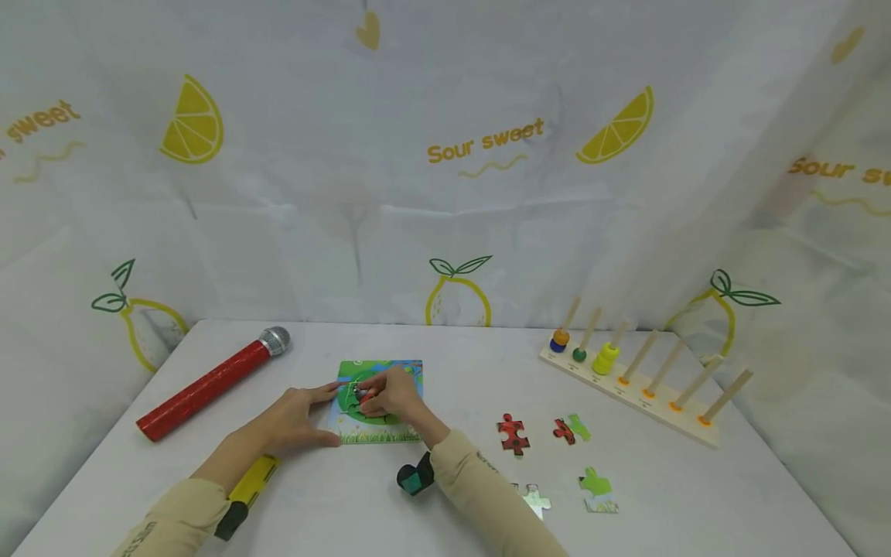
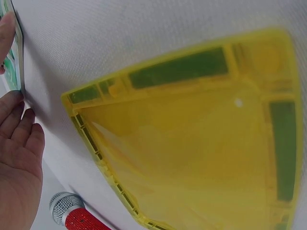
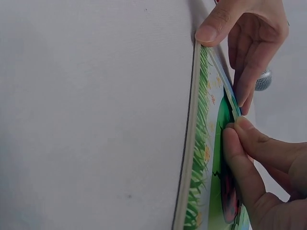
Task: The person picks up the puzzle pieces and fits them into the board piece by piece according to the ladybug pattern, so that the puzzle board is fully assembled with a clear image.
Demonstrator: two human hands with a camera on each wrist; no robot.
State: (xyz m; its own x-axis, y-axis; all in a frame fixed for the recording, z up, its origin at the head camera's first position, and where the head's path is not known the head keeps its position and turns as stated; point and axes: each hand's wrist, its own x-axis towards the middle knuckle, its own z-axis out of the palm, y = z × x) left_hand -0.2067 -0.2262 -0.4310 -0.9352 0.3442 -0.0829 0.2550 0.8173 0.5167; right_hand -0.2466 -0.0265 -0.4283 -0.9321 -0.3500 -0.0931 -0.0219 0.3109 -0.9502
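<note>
A jigsaw puzzle board [image 1: 379,439] with a green, grassy picture lies on the table in the head view. My left hand [image 1: 295,418] rests along its left side, thumb [image 3: 207,33] at the near corner and fingers reaching over the far part of that edge. Over the picture, my right hand [image 1: 395,393] pinches a small puzzle piece between thumb and forefinger; the fingers hide most of it. In the right wrist view, the right hand [image 3: 266,167] stands close to the left fingertips. A red-and-black printed area [image 3: 229,196] shows beneath it.
Loose puzzle pieces lie right of the board: a red one [image 1: 513,435], a red-green one [image 1: 572,429], a green one [image 1: 597,491] and pale ones [image 1: 534,499]. A red microphone [image 1: 209,387], a wooden peg stacker [image 1: 633,391] and a yellow translucent frame [image 2: 192,148] also appear.
</note>
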